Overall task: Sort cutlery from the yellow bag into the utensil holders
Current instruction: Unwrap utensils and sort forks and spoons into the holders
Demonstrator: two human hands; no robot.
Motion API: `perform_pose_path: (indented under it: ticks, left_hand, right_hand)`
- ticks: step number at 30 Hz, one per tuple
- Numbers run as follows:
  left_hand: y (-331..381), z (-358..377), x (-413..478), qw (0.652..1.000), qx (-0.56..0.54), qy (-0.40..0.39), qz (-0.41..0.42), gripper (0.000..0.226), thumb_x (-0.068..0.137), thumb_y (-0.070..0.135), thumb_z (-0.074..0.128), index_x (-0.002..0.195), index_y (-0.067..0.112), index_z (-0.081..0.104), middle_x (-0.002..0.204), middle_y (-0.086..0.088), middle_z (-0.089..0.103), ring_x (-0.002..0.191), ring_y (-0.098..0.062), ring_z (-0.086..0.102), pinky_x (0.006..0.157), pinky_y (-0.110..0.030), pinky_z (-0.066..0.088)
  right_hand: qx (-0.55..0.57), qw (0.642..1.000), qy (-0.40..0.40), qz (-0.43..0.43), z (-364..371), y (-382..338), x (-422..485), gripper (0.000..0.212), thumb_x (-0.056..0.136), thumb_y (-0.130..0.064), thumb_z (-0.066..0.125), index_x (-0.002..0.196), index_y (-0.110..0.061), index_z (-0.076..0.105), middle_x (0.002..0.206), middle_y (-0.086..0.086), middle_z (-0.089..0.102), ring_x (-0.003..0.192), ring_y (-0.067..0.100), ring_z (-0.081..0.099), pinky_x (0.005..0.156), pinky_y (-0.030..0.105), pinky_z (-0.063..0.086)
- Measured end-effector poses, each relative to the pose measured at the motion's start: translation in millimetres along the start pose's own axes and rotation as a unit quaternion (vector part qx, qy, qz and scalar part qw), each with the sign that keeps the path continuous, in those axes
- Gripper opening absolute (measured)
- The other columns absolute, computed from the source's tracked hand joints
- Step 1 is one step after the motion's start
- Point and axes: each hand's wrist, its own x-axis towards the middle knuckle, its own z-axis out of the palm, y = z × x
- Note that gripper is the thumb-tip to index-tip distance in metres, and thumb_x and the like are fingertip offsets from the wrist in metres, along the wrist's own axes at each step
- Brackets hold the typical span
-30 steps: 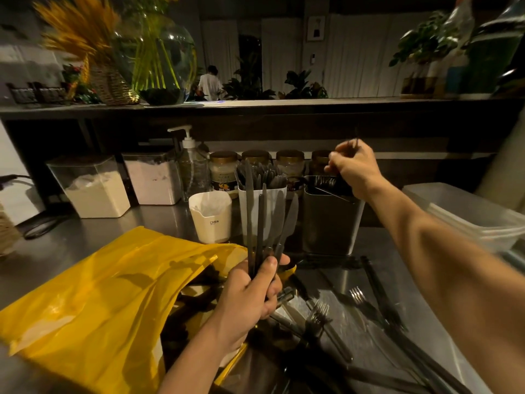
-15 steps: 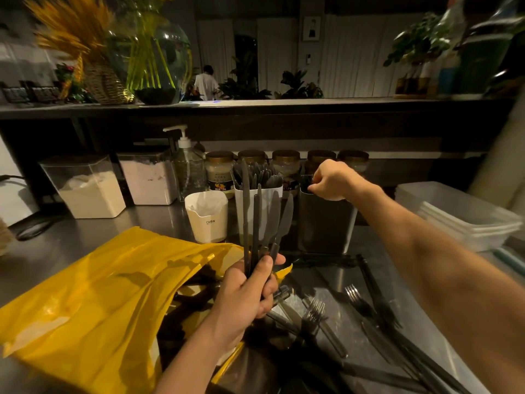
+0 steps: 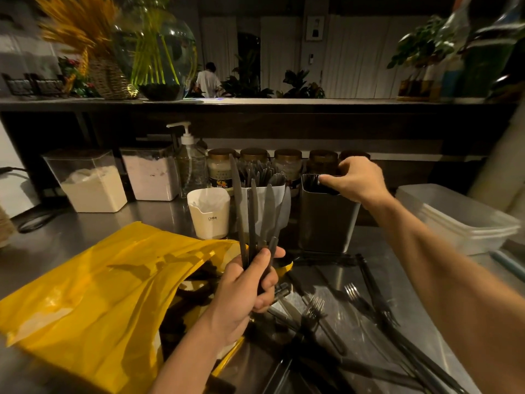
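Nearest the camera, loose forks and other dark cutlery lie scattered on the steel counter. They are just right of the yellow bag, which lies on its side with its mouth open toward them. More dark pieces show inside the mouth.

The left hand is above the bag mouth. Its fingers and thumb are wrapped round the handles of a bundle of knives, blades up and fanned slightly.

Further back stand three holders in a row:
- cream cup
- white holder, already packed with grey cutlery
- dark metal holder, with some pieces dimly visible inside

The right hand is at the dark holder's rim, thumb out and fingers curled over the far edge. Whether it grips a piece or just the rim cannot be told.

The step in hand is likely a drop into the dark holder. To do it well:
- let go only once the piece is inside the rim
- keep the left bundle upright and clear of the holders
- check the type of each piece against the holder's contents

The cutlery is matte grey-black, slim and smooth-handled, and will likely slip if the bundle is held loosely. The low light makes types hard to tell apart.

Jars and a pump bottle sit behind.
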Motion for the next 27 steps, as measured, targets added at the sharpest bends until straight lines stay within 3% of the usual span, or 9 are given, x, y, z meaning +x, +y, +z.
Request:
perform_pose_path:
  ticks: [3,5,7,9,12,16,21,24,27]
  left_hand:
    - [3,1,0,0.999,-0.032,-0.012,0.003,0.034,0.096,0.036,0.050,0.111,0.012,0.069,0.062,-0.002,0.040,0.043,-0.011,0.030,0.044,-0.025,0.022]
    - [5,1,0,0.998,-0.063,-0.018,-0.001,0.041,0.092,0.040,0.049,0.110,0.009,0.069,0.061,-0.003,0.039,0.042,-0.010,0.028,0.044,-0.025,0.019]
    - [7,1,-1,0.995,-0.097,-0.019,-0.005,0.047,0.091,0.042,0.045,0.111,0.005,0.066,0.061,-0.004,0.037,0.040,-0.010,0.026,0.044,-0.025,0.017]
    - [8,1,-2,0.992,-0.120,-0.012,-0.020,0.047,0.095,0.041,0.040,0.108,0.002,0.064,0.059,-0.004,0.036,0.039,-0.010,0.024,0.045,-0.025,0.014]
    - [11,1,-5,0.993,-0.108,-0.012,-0.040,0.044,0.100,0.039,0.031,0.091,0.004,0.055,0.057,-0.006,0.038,0.039,-0.010,0.023,0.048,-0.028,0.010]
    - [16,2,-7,0.992,-0.119,-0.020,-0.035,0.047,0.087,0.048,0.042,0.090,0.004,0.059,0.060,-0.010,0.045,0.039,-0.012,0.027,0.046,-0.028,0.013]
    - [20,4,-7,0.994,-0.105,-0.001,-0.028,0.049,0.102,0.042,0.035,0.095,0.006,0.067,0.071,-0.015,0.058,0.042,-0.017,0.043,0.040,-0.023,0.028]
    - [20,7,-6,0.996,-0.076,0.039,-0.025,0.048,0.107,0.036,0.031,0.104,0.004,0.066,0.079,-0.016,0.067,0.046,-0.021,0.056,0.040,-0.024,0.037]
    - [19,5,-3,0.995,-0.056,0.076,-0.014,0.048,0.109,0.033,0.026,0.108,0.008,0.067,0.092,-0.015,0.075,0.053,-0.027,0.068,0.041,-0.023,0.036]
  right_hand:
    - [0.023,0.975,0.203,-0.091,3,-12,-31,0.037,0.093,-0.045,0.067,0.109,-0.012,0.066,0.112,0.010,0.057,0.106,0.024,0.048,0.081,0.031,0.039]
    - [0.096,0.961,0.200,-0.167,6,-31,-58,0.033,0.098,-0.043,0.060,0.092,-0.011,0.065,0.091,0.005,0.062,0.084,0.018,0.055,0.069,0.037,0.048]
    - [0.220,0.966,0.010,-0.136,7,-53,-91,0.051,0.095,-0.059,0.054,0.083,-0.011,0.068,0.080,0.005,0.068,0.072,0.021,0.063,0.069,0.041,0.056]
    - [0.302,0.924,-0.226,-0.069,11,-69,-120,0.055,0.089,-0.069,0.054,0.085,-0.017,0.072,0.079,-0.006,0.072,0.072,0.013,0.065,0.069,0.030,0.056]
    - [0.401,0.831,-0.373,-0.096,31,-75,-146,0.038,0.094,-0.042,0.068,0.091,-0.005,0.069,0.079,-0.002,0.066,0.076,0.011,0.061,0.070,0.023,0.046]
    - [0.510,0.777,-0.359,-0.085,42,-80,-148,0.026,0.095,-0.025,0.070,0.084,-0.002,0.066,0.088,0.017,0.055,0.086,0.033,0.050,0.079,0.048,0.036]
    - [0.497,0.788,-0.352,-0.092,34,-86,-149,0.015,0.104,-0.021,0.055,0.095,-0.009,0.059,0.075,0.001,0.059,0.062,0.016,0.056,0.049,0.028,0.044]
    - [0.546,0.774,-0.313,-0.072,25,-88,-144,0.018,0.106,-0.024,0.046,0.102,-0.009,0.055,0.085,0.005,0.061,0.076,0.020,0.062,0.064,0.035,0.051]
    - [0.676,0.696,-0.244,-0.003,11,-84,-133,0.016,0.109,-0.021,0.040,0.107,-0.010,0.051,0.089,0.011,0.070,0.090,0.025,0.072,0.077,0.038,0.057]
